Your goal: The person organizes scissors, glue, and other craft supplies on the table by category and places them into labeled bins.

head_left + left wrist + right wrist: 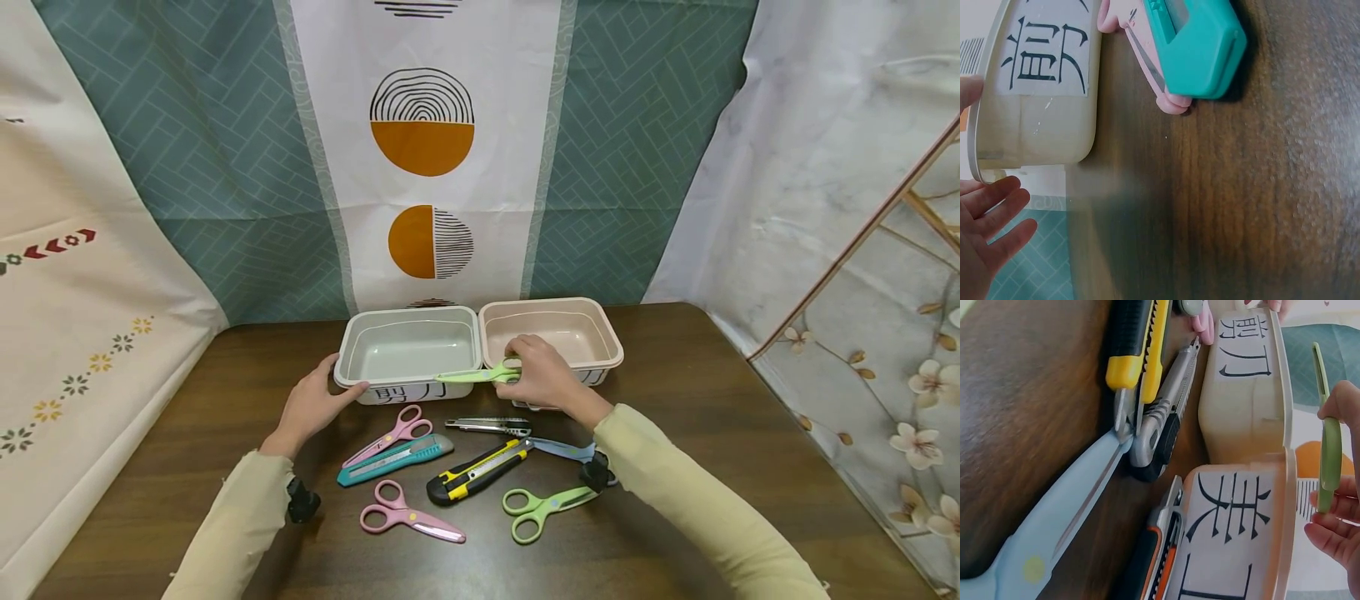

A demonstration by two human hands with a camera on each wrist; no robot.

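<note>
My right hand pinches green scissors by the handle. Their blades point left, in front of the rims of a pale grey-green bin and a beige-pink bin. In the right wrist view these scissors are upright between thumb and fingers. At the grey-green bin's left front corner rests my left hand, thumb at the front rim and fingers loosely extended along the side. Pink scissors and a teal utility knife lie nearest that hand.
Nearer me lie pink scissors, a yellow-black utility knife and green scissors. A silver utility knife and light blue scissors, partly behind my right wrist, lie farther back. An orange-black cutter lies against the beige-pink bin.
</note>
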